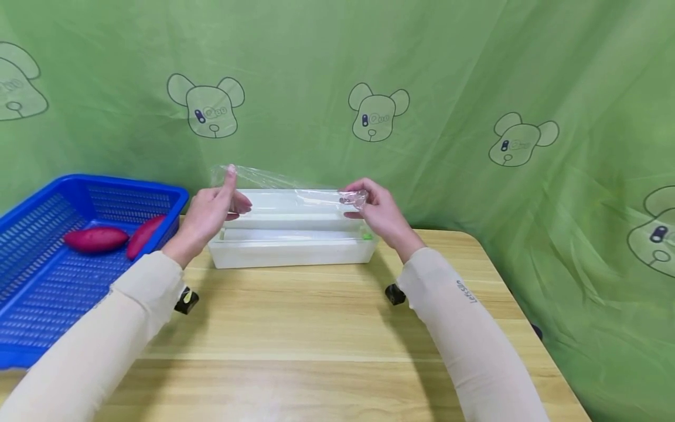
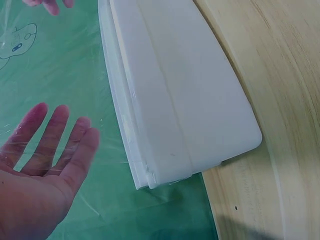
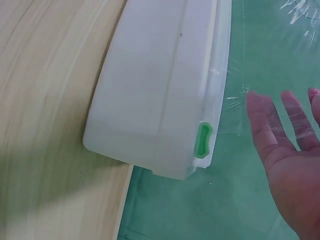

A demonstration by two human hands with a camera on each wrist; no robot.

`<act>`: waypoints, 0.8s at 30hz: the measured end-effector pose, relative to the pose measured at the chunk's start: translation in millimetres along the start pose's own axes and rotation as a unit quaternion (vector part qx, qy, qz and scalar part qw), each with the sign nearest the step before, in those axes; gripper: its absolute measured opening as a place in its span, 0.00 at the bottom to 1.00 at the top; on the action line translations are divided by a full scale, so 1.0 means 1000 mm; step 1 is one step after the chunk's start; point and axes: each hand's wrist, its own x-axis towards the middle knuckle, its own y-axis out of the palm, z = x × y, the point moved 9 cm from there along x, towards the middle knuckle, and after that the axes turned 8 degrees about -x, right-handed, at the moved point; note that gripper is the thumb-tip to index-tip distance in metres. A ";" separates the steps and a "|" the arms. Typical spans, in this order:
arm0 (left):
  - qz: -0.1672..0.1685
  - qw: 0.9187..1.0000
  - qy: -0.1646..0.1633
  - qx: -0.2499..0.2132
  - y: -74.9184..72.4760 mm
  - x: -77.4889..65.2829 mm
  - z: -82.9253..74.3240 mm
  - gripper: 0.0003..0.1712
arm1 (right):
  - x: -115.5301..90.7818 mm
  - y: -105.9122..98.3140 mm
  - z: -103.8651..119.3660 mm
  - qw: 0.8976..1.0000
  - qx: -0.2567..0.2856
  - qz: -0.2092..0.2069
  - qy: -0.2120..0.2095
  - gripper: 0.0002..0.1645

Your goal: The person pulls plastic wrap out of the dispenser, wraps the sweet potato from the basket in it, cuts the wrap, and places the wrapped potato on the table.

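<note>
A white cling film dispenser box (image 1: 292, 256) stands at the table's back edge with its lid (image 1: 295, 221) raised and a pale roll (image 1: 290, 234) inside. A sheet of clear cling film (image 1: 274, 179) stretches between both hands above the box. My left hand (image 1: 205, 214) is at the film's left end, thumb up; in the left wrist view its fingers (image 2: 47, 140) spread straight against the film. At the right end, film bunches over the fingers of my right hand (image 1: 385, 214), which look extended in the right wrist view. A green piece (image 3: 203, 140) sits at the box's end.
On the left, a blue plastic basket (image 1: 68, 293) holds two red-skinned sweet potatoes (image 1: 96, 239), one leaning at the basket's right wall. The wooden table (image 1: 295, 328) ends just behind the box, where a green printed curtain (image 1: 295, 70) hangs. Black wrist mounts (image 1: 395, 294) hang under both sleeves.
</note>
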 end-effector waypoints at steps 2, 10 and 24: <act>-0.003 1.000 0.005 0.006 -0.001 -0.002 -0.001 0.60 | 0.000 -0.002 0.003 1.000 -0.010 -0.004 -0.008 0.27; 0.008 0.999 0.038 0.002 -0.003 -0.006 -0.001 0.55 | -0.005 -0.010 0.004 0.998 -0.052 -0.018 0.000 0.23; -0.006 0.995 0.091 -0.025 -0.012 -0.009 -0.006 0.49 | -0.005 -0.016 0.011 0.997 -0.068 -0.028 -0.026 0.15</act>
